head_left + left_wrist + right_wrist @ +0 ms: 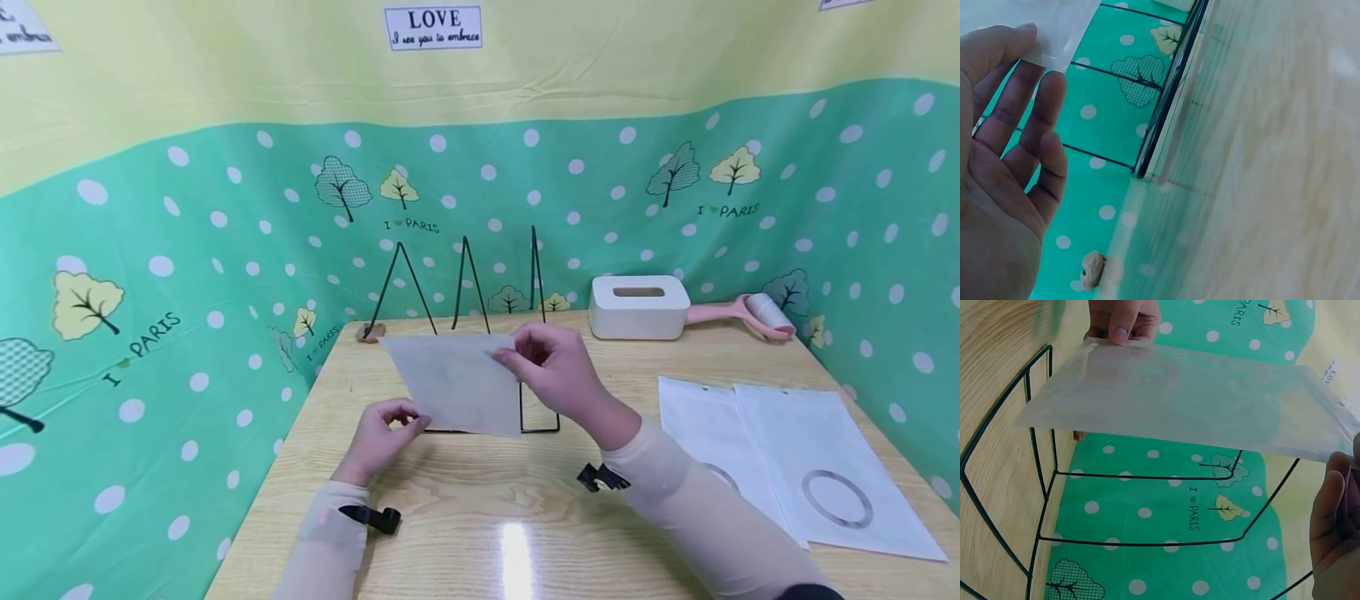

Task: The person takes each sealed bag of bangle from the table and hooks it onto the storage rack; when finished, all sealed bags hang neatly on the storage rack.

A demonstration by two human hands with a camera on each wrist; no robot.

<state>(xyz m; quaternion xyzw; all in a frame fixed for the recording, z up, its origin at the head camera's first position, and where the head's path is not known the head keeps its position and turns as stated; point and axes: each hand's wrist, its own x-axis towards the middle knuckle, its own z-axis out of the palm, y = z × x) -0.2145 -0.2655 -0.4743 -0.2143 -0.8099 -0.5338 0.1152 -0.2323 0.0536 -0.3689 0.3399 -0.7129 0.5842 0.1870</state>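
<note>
A translucent whitish plastic sheet, perhaps a flat bag [468,387], is held up above the table between both hands. My left hand [382,437] pinches its lower left corner between thumb and fingers, and the left wrist view shows that thumb over the corner [1060,37]. At the upper right corner, my right hand [558,367] grips the edge with thumb and fingertips. Behind the sheet stands a black wire rack [465,283] with pointed uprights, partly hidden by it. In the right wrist view the sheet [1179,400] spans from one hand to the other, with the rack's bars beyond.
On the right of the table [450,525] lie two flat white pouches [870,433], each with a grey ring on it. A white tissue box [639,308] and a pink lint roller [750,315] sit at the back right. A small brown object [371,332] lies at the back left.
</note>
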